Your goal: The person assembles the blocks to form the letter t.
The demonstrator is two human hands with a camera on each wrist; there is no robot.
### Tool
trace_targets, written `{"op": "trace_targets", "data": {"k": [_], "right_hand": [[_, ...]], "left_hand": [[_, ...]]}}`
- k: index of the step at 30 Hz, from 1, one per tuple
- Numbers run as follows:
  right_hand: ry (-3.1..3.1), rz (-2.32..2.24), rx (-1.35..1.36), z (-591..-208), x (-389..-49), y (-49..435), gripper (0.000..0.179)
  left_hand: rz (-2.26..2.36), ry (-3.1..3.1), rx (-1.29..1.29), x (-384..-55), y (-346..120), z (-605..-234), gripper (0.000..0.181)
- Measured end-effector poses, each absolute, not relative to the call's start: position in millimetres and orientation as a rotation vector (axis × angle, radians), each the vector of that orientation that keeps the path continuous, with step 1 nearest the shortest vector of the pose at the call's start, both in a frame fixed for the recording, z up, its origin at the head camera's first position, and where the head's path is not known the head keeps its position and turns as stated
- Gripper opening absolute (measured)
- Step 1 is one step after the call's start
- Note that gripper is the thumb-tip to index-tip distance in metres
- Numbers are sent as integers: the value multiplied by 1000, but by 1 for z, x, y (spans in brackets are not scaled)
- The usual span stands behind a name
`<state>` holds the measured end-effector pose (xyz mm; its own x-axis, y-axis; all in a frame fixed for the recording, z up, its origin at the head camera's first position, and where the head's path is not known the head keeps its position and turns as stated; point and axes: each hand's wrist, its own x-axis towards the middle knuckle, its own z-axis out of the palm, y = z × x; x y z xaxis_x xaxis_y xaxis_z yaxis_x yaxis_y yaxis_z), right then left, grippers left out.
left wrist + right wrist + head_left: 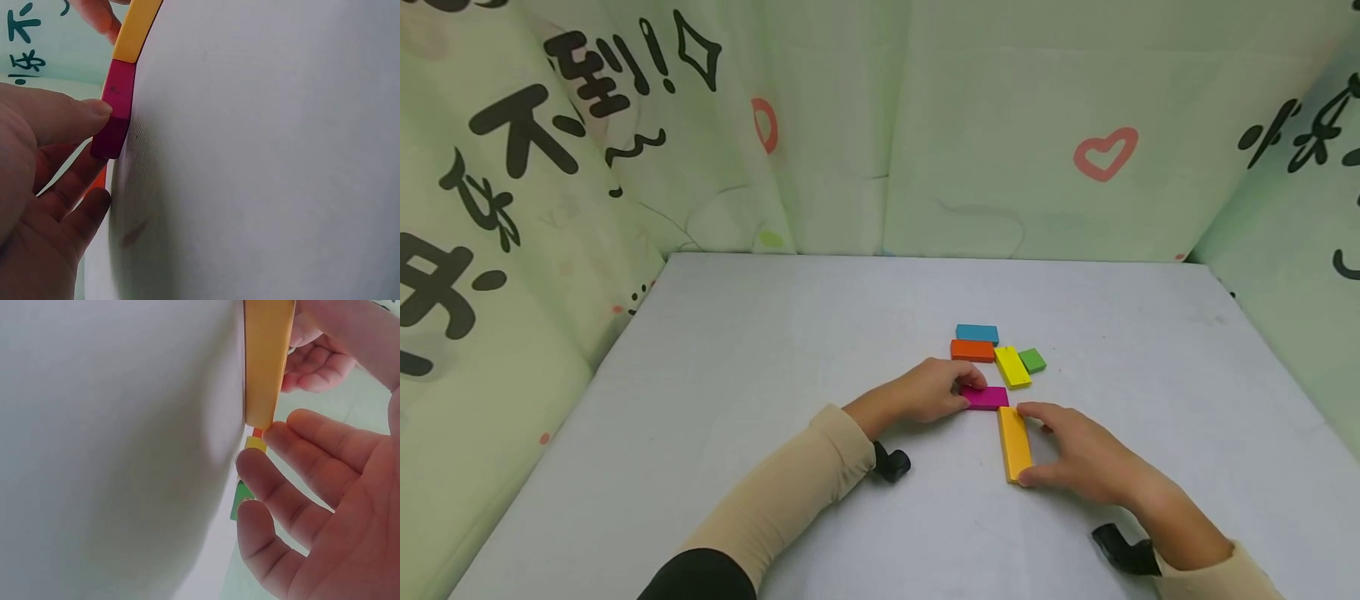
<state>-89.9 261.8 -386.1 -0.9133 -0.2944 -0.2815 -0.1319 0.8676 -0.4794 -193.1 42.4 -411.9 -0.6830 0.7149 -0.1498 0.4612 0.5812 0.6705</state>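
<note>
A magenta block (988,399) lies crosswise, touching the far end of a longer amber block (1015,446).

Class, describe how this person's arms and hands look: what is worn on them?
The left hand and right hand wear no gloves. The plain beige fabric left sleeve has a black section higher up; a beige right sleeve shows too. A curved black attachment juts by the left wrist, a similar black piece by the right.

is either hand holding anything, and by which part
The left hand pinches the magenta block by its left end; the right hand holds the amber block near its two ends.
</note>
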Motion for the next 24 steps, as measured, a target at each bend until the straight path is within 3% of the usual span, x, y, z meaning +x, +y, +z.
{"op": "trace_targets", "data": {"k": [24], "right_hand": [[2694,-662,-335,-385,-89,262,91]], "left_hand": [[840,2407,929,-194,44,-413,28]]}}
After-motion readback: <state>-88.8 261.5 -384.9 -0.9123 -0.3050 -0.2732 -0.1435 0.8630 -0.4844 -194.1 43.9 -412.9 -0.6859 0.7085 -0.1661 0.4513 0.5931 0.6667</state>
